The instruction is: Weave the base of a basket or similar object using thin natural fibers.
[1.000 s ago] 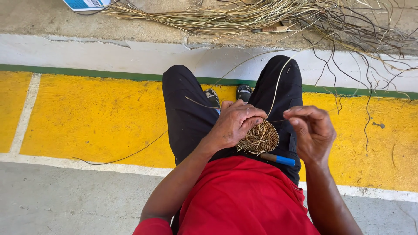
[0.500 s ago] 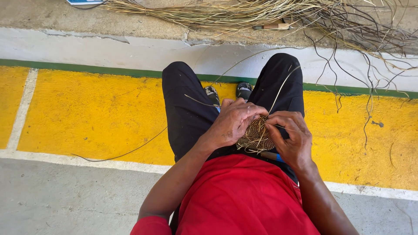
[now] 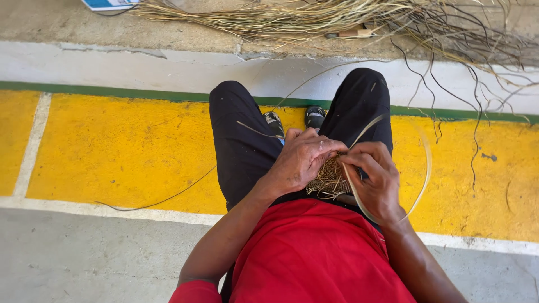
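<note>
A small round woven straw disc (image 3: 328, 180) rests on my lap, between my black-trousered knees. My left hand (image 3: 300, 160) covers its upper left side and grips it. My right hand (image 3: 375, 180) is closed at the disc's right edge, pinching a pale fibre strip (image 3: 425, 168) that loops out to the right and curves back under my wrist. A dark tool tip shows between my right fingers, mostly hidden. Most of the disc is covered by both hands.
A pile of dry straw and dark fibres (image 3: 348, 22) lies on the concrete ledge ahead, trailing down at the right. A wooden-handled tool (image 3: 351, 33) lies in it. A long single strand (image 3: 163, 199) crosses the yellow painted floor (image 3: 112, 146). My shoes (image 3: 295, 119) show between my knees.
My right hand came in from the right and closed on the disc's edge, then pulled the pale strip into a wide loop. My left hand stayed on the disc.
</note>
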